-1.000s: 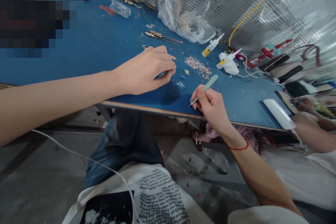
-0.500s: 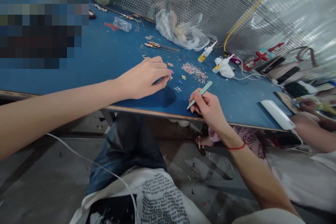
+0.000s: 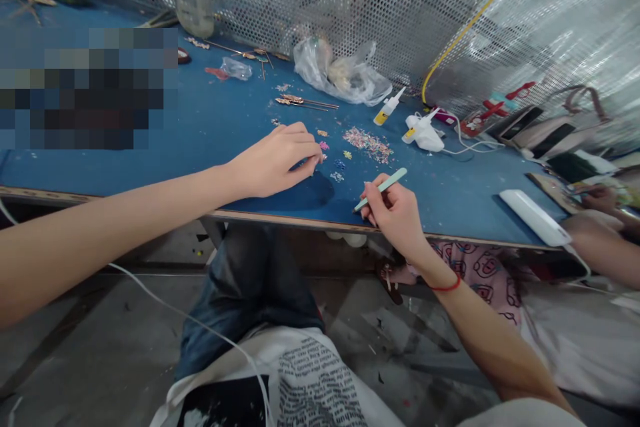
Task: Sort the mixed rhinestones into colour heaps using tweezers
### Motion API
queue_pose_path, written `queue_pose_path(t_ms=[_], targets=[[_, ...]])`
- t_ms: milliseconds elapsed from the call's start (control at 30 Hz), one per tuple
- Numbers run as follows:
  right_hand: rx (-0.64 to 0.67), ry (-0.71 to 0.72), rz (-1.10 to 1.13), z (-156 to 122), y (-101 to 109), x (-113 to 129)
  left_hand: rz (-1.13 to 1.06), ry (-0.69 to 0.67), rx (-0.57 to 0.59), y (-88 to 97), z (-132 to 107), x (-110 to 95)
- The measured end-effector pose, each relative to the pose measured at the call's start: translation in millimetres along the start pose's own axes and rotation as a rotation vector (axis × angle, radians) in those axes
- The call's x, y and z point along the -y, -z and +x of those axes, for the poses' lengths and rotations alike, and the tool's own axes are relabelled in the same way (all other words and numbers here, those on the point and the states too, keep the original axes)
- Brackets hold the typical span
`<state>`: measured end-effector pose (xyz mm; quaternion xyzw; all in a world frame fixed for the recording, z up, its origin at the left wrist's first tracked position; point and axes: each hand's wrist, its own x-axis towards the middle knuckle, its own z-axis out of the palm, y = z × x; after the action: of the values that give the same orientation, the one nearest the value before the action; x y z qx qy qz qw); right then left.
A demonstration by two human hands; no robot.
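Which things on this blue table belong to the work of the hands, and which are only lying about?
Seem part of the work:
left hand
right hand
pale green tool, held in the right hand
small glittery pieces
small blue pieces

Seem just lying about:
plastic bag
glass jar
white oblong device
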<state>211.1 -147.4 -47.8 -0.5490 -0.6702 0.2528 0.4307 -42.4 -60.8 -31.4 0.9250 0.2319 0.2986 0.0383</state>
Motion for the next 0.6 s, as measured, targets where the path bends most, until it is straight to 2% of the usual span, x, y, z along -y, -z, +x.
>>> queue_pose_path(t_ms=[300,467,600], targets=[[-0.015,-0.052,0.051,-0.8,-1.6,6.0,-0.005,-0.009,-0.001,-1.9,0.0,1.9],[-0.053,-0.012,0.016,-2.7,-2.5,5.3,0.002,-0.017,-0.001,-2.2,0.4,2.0],[-0.017,-0.023,0.058,-2.4,-1.4,3.9,0.002,-0.002,0.007,-1.5,0.5,1.1]])
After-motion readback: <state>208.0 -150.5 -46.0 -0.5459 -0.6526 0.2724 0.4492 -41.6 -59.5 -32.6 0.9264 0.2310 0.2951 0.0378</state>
